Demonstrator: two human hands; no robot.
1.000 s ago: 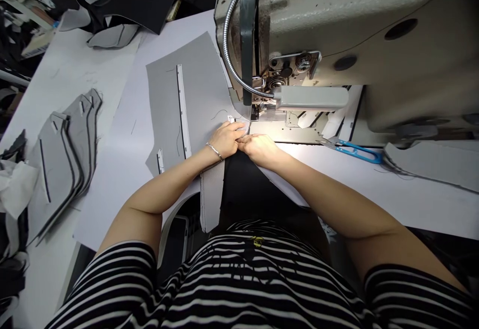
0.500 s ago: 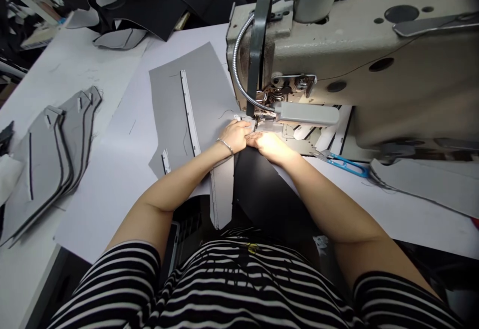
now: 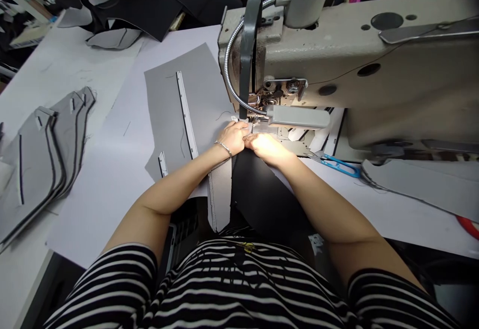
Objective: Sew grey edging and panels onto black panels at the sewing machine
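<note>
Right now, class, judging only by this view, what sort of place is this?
Most likely a sewing workshop: an industrial sewing machine stands at the worker's hands, stacked grey cut panels lie on a white table, and blue-handled scissors sit close by.

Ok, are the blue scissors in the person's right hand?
No, the blue scissors lie on the table, off to the side of the right hand and not touching it.

Two hands (image 3: 234,137) (image 3: 266,148), one sewing machine (image 3: 337,70)
</note>
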